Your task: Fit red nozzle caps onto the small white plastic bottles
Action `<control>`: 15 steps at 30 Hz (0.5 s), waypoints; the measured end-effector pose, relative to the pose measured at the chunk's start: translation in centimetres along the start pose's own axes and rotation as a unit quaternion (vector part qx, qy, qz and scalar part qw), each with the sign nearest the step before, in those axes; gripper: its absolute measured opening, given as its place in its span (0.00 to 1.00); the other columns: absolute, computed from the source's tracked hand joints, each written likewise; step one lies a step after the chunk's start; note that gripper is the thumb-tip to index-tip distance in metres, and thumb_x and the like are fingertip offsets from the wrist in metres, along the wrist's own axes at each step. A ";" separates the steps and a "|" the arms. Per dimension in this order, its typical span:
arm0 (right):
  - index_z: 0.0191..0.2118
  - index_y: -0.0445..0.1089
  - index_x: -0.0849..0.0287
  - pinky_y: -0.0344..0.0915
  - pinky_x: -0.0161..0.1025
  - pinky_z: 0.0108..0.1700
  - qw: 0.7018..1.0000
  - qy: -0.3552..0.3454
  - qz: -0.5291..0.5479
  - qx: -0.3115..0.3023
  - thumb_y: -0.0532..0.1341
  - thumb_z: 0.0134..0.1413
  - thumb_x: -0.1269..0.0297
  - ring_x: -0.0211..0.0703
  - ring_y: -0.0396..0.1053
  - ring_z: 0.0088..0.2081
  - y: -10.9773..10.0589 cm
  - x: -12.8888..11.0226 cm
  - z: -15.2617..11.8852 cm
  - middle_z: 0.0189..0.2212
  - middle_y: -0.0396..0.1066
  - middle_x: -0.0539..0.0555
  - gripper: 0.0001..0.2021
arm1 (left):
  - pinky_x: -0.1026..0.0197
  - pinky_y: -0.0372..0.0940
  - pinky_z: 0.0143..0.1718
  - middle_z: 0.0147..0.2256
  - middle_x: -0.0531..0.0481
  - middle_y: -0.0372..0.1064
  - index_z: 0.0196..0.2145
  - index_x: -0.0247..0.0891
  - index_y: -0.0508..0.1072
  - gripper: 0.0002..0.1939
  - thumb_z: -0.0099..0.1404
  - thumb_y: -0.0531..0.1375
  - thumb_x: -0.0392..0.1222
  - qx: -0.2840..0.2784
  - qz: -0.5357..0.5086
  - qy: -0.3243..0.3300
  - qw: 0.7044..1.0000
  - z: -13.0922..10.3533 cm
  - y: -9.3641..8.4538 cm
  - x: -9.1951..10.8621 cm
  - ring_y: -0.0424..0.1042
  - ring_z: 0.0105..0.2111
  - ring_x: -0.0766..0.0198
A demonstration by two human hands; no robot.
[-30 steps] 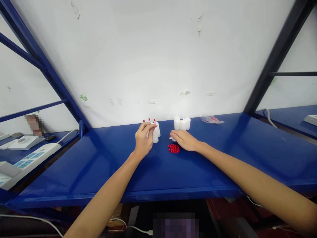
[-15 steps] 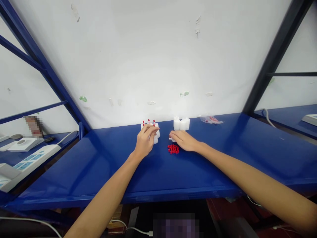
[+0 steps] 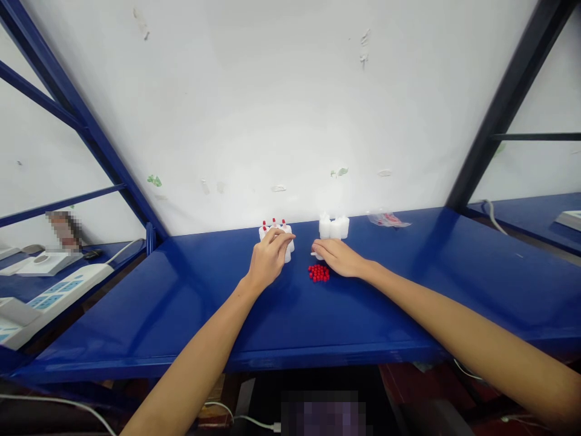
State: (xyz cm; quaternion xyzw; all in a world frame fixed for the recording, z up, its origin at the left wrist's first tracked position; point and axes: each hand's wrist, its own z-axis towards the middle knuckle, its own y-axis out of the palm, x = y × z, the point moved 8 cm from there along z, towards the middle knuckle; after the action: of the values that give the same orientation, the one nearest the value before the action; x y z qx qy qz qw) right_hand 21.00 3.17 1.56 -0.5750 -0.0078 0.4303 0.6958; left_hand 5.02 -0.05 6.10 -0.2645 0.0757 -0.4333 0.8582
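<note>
My left hand [image 3: 271, 257] is closed, thumb and fingertips pinched together, above and in front of a group of small white bottles [image 3: 287, 254] with red caps [image 3: 273, 221]. Whatever sits in its pinch is hidden. My right hand [image 3: 338, 255] curls its fingers round a small white plastic bottle [image 3: 318, 257], mostly covered by the hand, with a pale tip poking out to the left. Just below that hand lies a cluster of small red caps [image 3: 319, 274] on the blue table [image 3: 345, 321]. Behind it stand several white bottles [image 3: 334, 228] without red caps.
A clear plastic bag [image 3: 388, 219] with something red in it lies at the back right by the wall [image 3: 290, 121]. Blue frame posts [image 3: 109, 151] rise at the left, a dark post [image 3: 494, 103] at the right. A power strip [image 3: 59, 297] sits beyond the left edge.
Both hands keep nearly the same place and grip. The whole view shifts very slightly; the bottles and loose caps stay where they were.
</note>
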 end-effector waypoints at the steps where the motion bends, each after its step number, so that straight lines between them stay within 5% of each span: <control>1: 0.32 0.64 0.56 0.59 0.40 0.40 1.000 0.001 0.000 0.000 0.43 0.70 0.56 0.44 0.68 0.34 0.0 0.0 0.0 0.32 0.72 0.53 0.20 | 0.66 0.67 0.37 0.39 0.48 0.71 0.44 0.39 0.75 0.11 0.73 0.52 0.36 0.003 0.000 0.000 1.000 0.0 0.0 0.1 0.72 0.36 0.67; 9: 0.32 0.64 0.56 0.59 0.40 0.40 1.000 -0.001 -0.002 0.002 0.43 0.70 0.56 0.45 0.67 0.35 0.0 0.1 0.0 0.32 0.71 0.54 0.19 | 0.63 0.69 0.42 0.39 0.47 0.71 0.42 0.38 0.75 0.10 0.72 0.54 0.36 0.050 -0.039 -0.024 0.998 0.3 -0.8 -0.1 0.73 0.39 0.66; 15: 0.30 0.61 0.56 0.57 0.39 0.38 1.000 0.000 0.008 0.018 0.42 0.69 0.56 0.42 0.65 0.32 -0.1 -0.1 -0.1 0.29 0.68 0.51 0.19 | 0.62 0.69 0.43 0.38 0.48 0.73 0.44 0.39 0.75 0.08 0.69 0.58 0.34 0.064 -0.028 0.028 0.997 0.1 -1.0 1.2 0.73 0.40 0.65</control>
State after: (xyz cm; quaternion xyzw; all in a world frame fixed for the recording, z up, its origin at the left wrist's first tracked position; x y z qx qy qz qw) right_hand 21.02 3.05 1.72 -0.5624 0.0048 0.4357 0.7028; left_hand 5.13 -1.46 6.80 -0.1983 0.0644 -0.4681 0.8587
